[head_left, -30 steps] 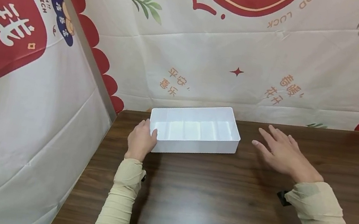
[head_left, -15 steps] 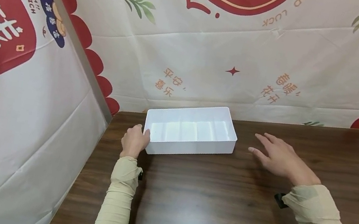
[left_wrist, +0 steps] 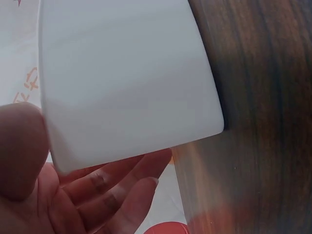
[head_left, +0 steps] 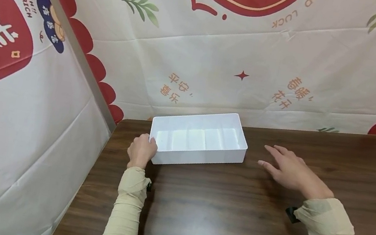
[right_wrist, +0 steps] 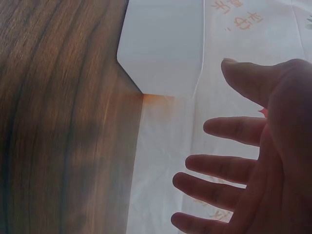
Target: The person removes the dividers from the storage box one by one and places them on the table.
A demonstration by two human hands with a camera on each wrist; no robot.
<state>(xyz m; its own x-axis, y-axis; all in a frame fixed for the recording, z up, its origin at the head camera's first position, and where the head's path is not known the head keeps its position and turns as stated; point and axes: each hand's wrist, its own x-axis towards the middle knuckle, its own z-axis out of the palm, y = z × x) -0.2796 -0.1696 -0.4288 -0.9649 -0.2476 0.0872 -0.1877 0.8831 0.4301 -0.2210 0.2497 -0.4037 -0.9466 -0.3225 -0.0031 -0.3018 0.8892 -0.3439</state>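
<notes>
The left hand (head_left: 142, 151) is gripping the near-left corner of a white tray (head_left: 197, 152), with the thumb on the front wall and the fingers wrapping round the left end; the left wrist view is showing the same hold, the left hand (left_wrist: 63, 190) curling its thumb and fingers around the tray (left_wrist: 126, 83). The tray is sitting flat near the back-left corner of the dark wooden table (head_left: 230, 221), its long side running along the back edge and its inside divided by low ribs. The right hand (head_left: 289, 171) is hovering over the table just right of the tray's right end, not touching it, fingers spread and relaxed, holding nothing. A printed cloth backdrop (head_left: 221, 56) is hanging behind and to the left of the table.
</notes>
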